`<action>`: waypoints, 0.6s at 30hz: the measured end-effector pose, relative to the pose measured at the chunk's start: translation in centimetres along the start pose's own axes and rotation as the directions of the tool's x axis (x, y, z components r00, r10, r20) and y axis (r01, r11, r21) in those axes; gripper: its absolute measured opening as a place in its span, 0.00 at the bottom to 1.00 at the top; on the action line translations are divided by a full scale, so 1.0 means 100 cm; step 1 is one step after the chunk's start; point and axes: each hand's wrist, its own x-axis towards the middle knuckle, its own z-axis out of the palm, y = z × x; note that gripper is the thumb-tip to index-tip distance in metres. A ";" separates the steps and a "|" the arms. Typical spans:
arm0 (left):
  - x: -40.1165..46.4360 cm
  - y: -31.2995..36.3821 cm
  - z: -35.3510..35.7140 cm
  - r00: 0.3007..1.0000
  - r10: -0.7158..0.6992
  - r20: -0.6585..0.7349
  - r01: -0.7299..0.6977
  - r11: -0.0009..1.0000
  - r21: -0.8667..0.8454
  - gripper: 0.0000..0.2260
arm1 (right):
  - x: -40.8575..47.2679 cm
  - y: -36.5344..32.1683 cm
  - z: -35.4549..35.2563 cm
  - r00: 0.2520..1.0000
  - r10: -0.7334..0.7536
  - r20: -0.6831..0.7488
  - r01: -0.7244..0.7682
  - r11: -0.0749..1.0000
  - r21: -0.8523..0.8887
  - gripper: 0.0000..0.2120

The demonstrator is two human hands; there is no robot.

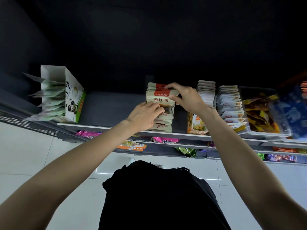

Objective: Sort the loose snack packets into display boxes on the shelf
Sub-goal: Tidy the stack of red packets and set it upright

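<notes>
On the top shelf [106,112], between a panda-printed box [73,98] of pale green packets at the left and an orange box [196,125] at the right, stands a row of beige packets [163,121] with red tops, lined up one behind another like cards in a file. Both hands are busy at this row. The left hand [144,115] has its fingers curled into the near part of the row, apparently pressing those packets forward so a gap stays open behind them. The right hand [185,98] pinches a bundle of the same beige packets [160,97], thumb at the lower side edge and fingertips on the upper corner, holding it face-up and tilted over the back of the row; whether its lower edge already rests among the others cannot be told, since the left hand covers that spot. The two hands are close together but not touching. Holding the bundle by its edge would let it slide down edge-first into the gap, so the packets keep facing the same way. Whether this row sits in a box of its own is not clear, as no wall shows around it. Further right are more filed rows of white packets [230,105], a clear bin [265,132] of yellow and brown ones, and a blue bag [290,113]. Lower shelves show pink and purple wrappers, and below is a white tiled floor [33,155].
</notes>
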 end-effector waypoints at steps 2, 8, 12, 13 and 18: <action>0.002 0.004 0.001 0.997 -0.077 -0.016 0.077 0.997 -0.022 0.18 | -0.001 -0.002 0.000 1.000 0.007 0.005 -0.007 1.000 0.000 0.17; 0.005 -0.002 0.004 0.989 -0.107 -0.104 0.102 0.994 -0.049 0.08 | -0.002 0.000 0.001 0.999 -0.001 0.039 0.000 1.000 0.020 0.18; 0.007 -0.011 -0.009 0.948 -0.058 -0.313 0.041 0.997 -0.062 0.02 | -0.006 0.000 0.001 0.991 0.026 0.129 -0.039 0.994 0.097 0.23; 0.007 -0.012 -0.012 0.928 -0.058 -0.368 0.035 0.997 -0.070 0.04 | -0.008 -0.001 0.000 0.987 0.049 0.150 -0.066 0.992 0.110 0.26; 0.003 -0.010 -0.009 0.851 -0.100 -0.515 0.039 0.991 -0.129 0.07 | -0.011 -0.002 0.010 0.996 0.042 0.083 -0.035 0.996 -0.079 0.34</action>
